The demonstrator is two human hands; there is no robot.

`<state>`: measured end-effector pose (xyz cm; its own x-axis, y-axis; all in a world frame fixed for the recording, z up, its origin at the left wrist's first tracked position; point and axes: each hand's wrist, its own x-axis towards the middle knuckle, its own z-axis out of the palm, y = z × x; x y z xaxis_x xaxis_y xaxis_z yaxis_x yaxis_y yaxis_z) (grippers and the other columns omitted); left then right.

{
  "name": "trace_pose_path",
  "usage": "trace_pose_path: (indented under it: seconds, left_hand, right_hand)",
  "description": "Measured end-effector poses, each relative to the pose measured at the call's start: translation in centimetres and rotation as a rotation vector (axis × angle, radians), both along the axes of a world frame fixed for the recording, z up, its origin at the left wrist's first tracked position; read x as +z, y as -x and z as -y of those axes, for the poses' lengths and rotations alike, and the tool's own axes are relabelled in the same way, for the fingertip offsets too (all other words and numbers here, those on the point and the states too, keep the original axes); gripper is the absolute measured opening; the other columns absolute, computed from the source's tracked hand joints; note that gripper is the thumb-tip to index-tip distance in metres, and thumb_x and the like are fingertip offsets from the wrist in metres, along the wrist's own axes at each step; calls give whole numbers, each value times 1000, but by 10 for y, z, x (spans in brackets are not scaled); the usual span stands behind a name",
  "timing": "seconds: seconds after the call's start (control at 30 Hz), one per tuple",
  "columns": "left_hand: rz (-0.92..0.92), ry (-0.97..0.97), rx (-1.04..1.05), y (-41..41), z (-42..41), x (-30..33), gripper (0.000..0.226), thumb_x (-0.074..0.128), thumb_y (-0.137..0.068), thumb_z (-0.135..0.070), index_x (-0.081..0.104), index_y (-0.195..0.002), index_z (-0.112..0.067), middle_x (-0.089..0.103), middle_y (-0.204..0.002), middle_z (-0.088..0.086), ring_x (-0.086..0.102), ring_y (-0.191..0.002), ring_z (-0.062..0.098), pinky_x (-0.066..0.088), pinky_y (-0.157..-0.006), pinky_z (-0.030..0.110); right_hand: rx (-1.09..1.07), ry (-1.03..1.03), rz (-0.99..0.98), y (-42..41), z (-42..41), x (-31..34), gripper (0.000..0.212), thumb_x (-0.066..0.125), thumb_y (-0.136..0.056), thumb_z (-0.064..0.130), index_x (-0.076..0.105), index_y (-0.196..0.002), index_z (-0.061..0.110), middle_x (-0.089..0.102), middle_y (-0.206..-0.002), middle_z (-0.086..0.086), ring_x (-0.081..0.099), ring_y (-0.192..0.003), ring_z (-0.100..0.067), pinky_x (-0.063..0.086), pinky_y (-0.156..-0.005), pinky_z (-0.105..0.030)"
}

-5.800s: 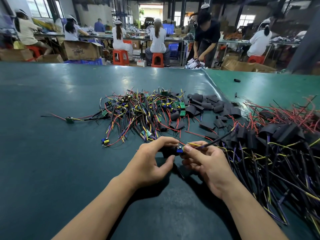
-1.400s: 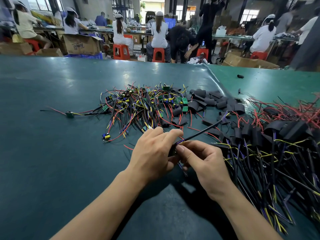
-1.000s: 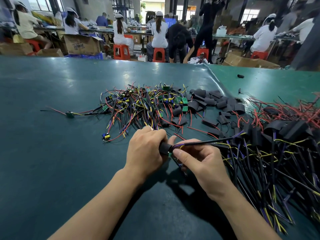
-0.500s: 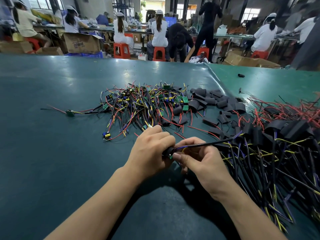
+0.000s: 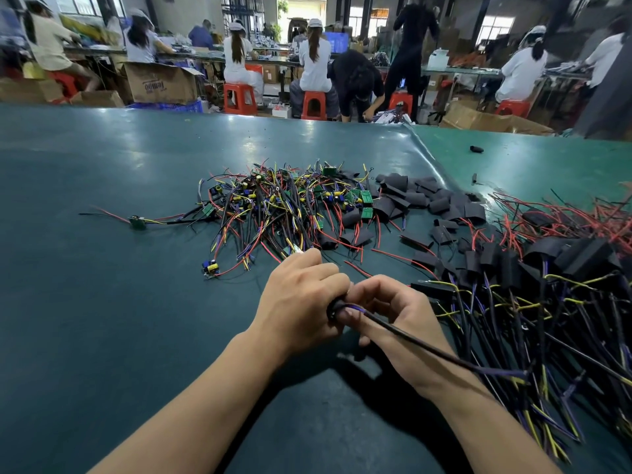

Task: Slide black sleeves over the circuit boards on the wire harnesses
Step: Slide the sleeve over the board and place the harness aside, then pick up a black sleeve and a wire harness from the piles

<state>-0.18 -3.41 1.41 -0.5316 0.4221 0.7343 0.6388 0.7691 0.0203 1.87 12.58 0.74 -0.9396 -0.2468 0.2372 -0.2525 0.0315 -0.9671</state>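
Black sleeve (image 5: 333, 307) sits between our hands above green mat (image 5: 102, 302), mostly hidden. Our left hand (image 5: 301, 302) curls round it; our right hand (image 5: 396, 313) pinches its mouth, where black cable (image 5: 427, 348) exits over our right wrist. Beyond sleeve: tangle of bare harnesses (image 5: 273, 206), loose sleeves (image 5: 424, 200). Right of sleeve: sleeved harnesses (image 5: 530, 285) heaped. Far past mat edge we see workers (image 5: 314, 63) seated on red stools (image 5: 313, 104), cardboard boxes (image 5: 160, 82).

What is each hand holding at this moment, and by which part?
Left hand grips the black sleeve at the harness's board end; right hand pinches the wire bundle just behind it.
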Motion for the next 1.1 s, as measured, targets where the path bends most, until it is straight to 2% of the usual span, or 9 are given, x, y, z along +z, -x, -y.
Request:
trace_pose_path:
  seconds: [0.13,0.23,0.3,0.47,0.57,0.63,0.8,1.0,1.1]
  left_hand:
    - [73,20,117,1,3,0,16,70,-69,-22,60,-74,-11,57,-64,2,51,-62,27,41,-57,36]
    - [78,91,64,1,1,-1,30,65,-71,-26,66,-96,-10,62,-76,3,55,-72,28,38,-68,39]
    - [59,43,70,1,0,-1,44,60,-75,-29,66,-113,-8,63,-91,7,54,-86,30,41,-79,41]
    - [22,-206,275,4,1,-3,58,70,-81,-29,56,-132,-4,58,-123,13,51,-114,32,42,-100,44]
    - [169,-199,359,10,5,-10,52,64,-86,-39,59,-128,-9,56,-125,9,51,-116,31,43,-97,45]
    - [340,-105,406,12,6,-17,49,58,-90,-51,61,-126,-18,55,-125,3,46,-119,26,41,-98,43]
    - [480,-49,344,16,11,-27,43,53,-88,-64,70,-107,-29,56,-120,-7,40,-120,19,39,-97,38]
    - [420,-169,459,17,12,-25,28,58,-92,-45,63,-89,-18,53,-107,2,46,-103,25,42,-89,41]
    - [495,-257,577,17,15,-21,19,57,-91,-33,57,-100,-17,54,-102,5,51,-100,28,43,-86,38]
  right_hand:
    - [-21,-164,-114,-3,1,-2,35,79,-69,45,63,-97,31,70,-89,9,64,-75,-5,50,-69,-20]
    - [-121,-325,-168,-3,0,-3,39,74,-66,61,63,-89,30,69,-79,12,62,-66,-4,49,-63,-19]
    - [-177,-300,-172,-3,0,-3,30,74,-72,53,67,-84,26,68,-72,8,60,-61,-5,47,-58,-22]
    - [-378,269,-6,3,-5,17,38,73,-76,50,69,-78,12,65,-59,-3,57,-49,-12,45,-43,-21]
    - [-468,763,211,11,-25,24,54,45,-88,65,62,-85,14,64,-63,-2,54,-47,-14,41,-43,-20]
    - [-397,907,296,11,-32,25,65,34,-90,72,57,-103,13,70,-77,-6,58,-51,-17,44,-45,-20]
    - [-279,554,272,9,-11,16,61,49,-79,61,62,-105,8,66,-69,-9,54,-44,-17,39,-37,-22]
    - [-296,243,124,8,-1,4,37,57,-87,45,66,-90,9,64,-62,-5,51,-42,-14,37,-35,-22]
    - [-317,153,85,10,-3,-1,26,57,-96,34,67,-85,13,64,-61,-3,51,-43,-14,36,-37,-22]
